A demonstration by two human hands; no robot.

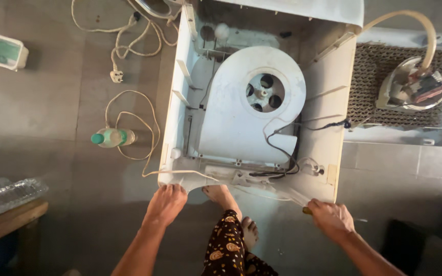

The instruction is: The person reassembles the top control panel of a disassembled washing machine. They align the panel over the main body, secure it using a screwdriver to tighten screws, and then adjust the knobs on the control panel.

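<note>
White plastic cooler housing (328,133) lies open-side up on the grey tiled floor (42,117), filling the centre of the view. Left hand (166,203) is clamped over the near rim at the 7 o'clock corner, fingers curled on the edge. Right hand (331,219) grips the near rim at the 5 o'clock corner; something small and yellowish shows under its fingers, too hidden to identify. A bare foot (222,196) rests between the two hands, touching the near wall of the housing.

Contents of housing: a white scroll-shaped blower casing (231,102) with a round hub (265,92) showing dark holes. Black wires (282,153) loop from the casing toward the 5 o'clock corner. Dust and grime on the back wall at 12 o'clock.

Outside, at 2 o'clock: a grey side panel (438,130) lying flat, holding a brown honeycomb pad (369,92). On the pad sits a small pump unit (415,87) with a beige hose (420,25) arching back to the housing.

At 9 o'clock: a clear bottle with green cap (112,137) lying on its side, contents unclear, ringed by a cream power cord (129,43) whose plug lies at 11 o'clock. Far 10 o'clock: a white rectangular tub (1,49) with something green inside. At 8 o'clock: crumpled clear plastic (6,194) on a wooden table (6,222).
</note>
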